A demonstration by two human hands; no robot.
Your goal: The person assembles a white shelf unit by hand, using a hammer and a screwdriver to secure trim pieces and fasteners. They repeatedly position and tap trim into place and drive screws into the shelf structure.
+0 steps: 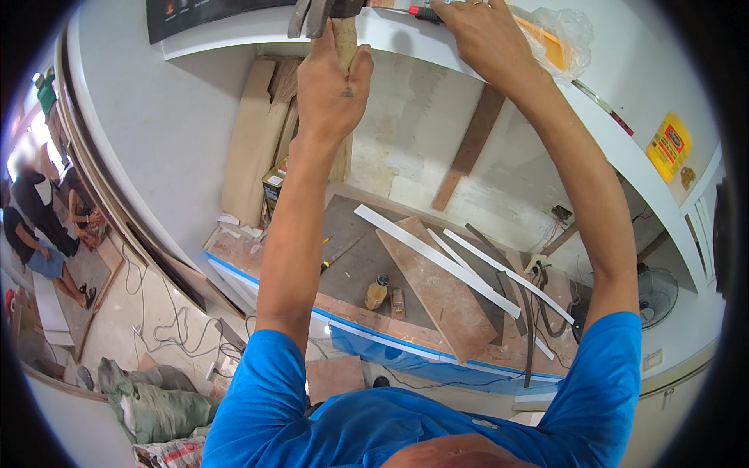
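Note:
My left hand [331, 97] is raised at the top and closed round the pale wooden handle of a claw hammer [320, 17], whose dark metal head shows at the upper edge. Further right, my right hand [490, 39] is up at the white curved shelf [390, 53], its fingers bent and partly cut off by the frame. Beside those fingertips lies a red and black tool handle [424, 13]; whether they touch it is unclear. What the right fingers pinch is hidden. A clear plastic bag [573, 31] with something orange sits near that wrist.
Below is a brown worktop [351, 304] with white strips [437, 261], a board [437, 288], a small bottle [377, 292] and a yellow-black cutter [325, 257]. A yellow container [669, 147] stands right, a fan [657, 296] below it. Cables [175, 331] cross the floor; people [39, 210] are far left.

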